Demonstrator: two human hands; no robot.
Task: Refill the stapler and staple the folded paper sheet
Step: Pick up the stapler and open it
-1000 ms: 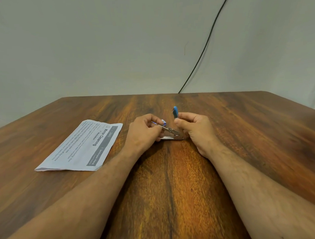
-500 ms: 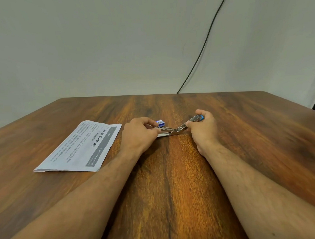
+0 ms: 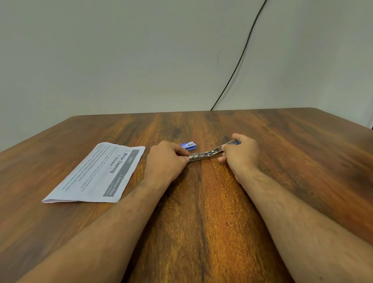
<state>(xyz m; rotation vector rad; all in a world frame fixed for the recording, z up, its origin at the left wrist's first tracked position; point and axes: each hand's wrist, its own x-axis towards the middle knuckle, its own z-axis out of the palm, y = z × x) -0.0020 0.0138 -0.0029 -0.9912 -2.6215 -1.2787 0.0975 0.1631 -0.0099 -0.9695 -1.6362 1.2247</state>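
Nearest: my two bare forearms, reaching forward over the wooden table [image 3: 205,236] from the lower corners and converging toward its middle.

My left hand [image 3: 166,161]: knuckles up, fingers curled and pinched onto the left end of the stapler [image 3: 205,155], pressing that end down at the table surface.

Stapler: metal, swung wide open along a left-to-right line between my hands. The left half lies low and flat; the right half angles up and away from the hinge near the middle. A bit of blue shows at its far right tip.

My right hand [image 3: 240,153]: closed around the raised right half, thumb on the near side, fingers wrapped over the top. The two hands sit apart, joined only by the stapler.

Folded paper sheet [image 3: 98,176]: flat on the table to the left of my left hand, close beside my wrist but not touching it, with printed text that includes the heading "Mirror Cleaning".

Staple box [image 3: 189,146]: small, blue, lying on the table just behind the stapler, next to my left hand's fingers.

Farthest: the table's back edge, a plain pale wall [image 3: 115,59], and a black cable [image 3: 241,54] running diagonally down it to the table edge.
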